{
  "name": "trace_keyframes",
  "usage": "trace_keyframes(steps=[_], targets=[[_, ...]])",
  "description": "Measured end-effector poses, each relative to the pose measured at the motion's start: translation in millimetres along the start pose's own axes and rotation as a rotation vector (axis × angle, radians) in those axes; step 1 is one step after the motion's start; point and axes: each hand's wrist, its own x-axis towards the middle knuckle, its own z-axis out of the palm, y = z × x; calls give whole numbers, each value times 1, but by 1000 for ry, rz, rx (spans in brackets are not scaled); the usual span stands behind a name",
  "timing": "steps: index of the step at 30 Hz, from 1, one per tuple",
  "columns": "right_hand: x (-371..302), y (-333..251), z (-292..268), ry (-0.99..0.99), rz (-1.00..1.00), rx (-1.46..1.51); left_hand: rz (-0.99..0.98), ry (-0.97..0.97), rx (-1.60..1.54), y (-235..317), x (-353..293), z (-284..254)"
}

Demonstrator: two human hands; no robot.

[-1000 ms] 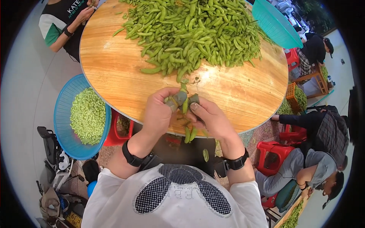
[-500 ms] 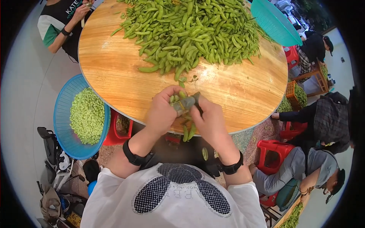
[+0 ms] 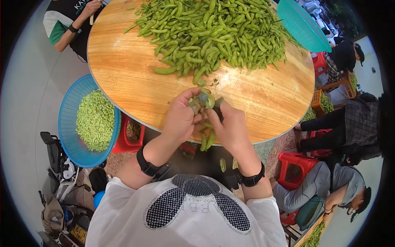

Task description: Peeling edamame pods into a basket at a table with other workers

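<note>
My left hand (image 3: 180, 115) and my right hand (image 3: 231, 125) meet over the near edge of the round wooden table (image 3: 140, 88). Between their fingertips is a green edamame pod (image 3: 210, 100), pinched by the left fingers while the right thumb presses at it. Greyish coverings wrap some fingertips on both hands. A couple of loose pods (image 3: 210, 139) show just below, by the table's edge; what supports them is hidden. Beyond my hands a large heap of edamame pods (image 3: 214, 37) covers the far part of the table.
At the left, a blue basket (image 3: 68, 136) holds shelled beans (image 3: 95, 119) beside a red stool (image 3: 129, 138). A teal basket (image 3: 302, 24) leans at the far right. One person (image 3: 68, 29) works across the table; several others sit or bend at the right near red stools (image 3: 294, 168).
The pod between my hands now stands up from the fingertips, more plainly in sight. My right hand has shifted slightly right. A person at the right has changed posture.
</note>
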Motion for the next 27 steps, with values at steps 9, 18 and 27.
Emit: trace_keyframes(steps=[9, 18, 27], targets=[[4, 1, -8, -126, -243, -242, -159, -50, 182, 11, -7, 5], [-4, 22, -15, -264, 145, 412, -134, -127, -17, 10, -5, -7], [-2, 6, -39, -339, 162, 299, -91, -102, 137, 10, -8, 7]])
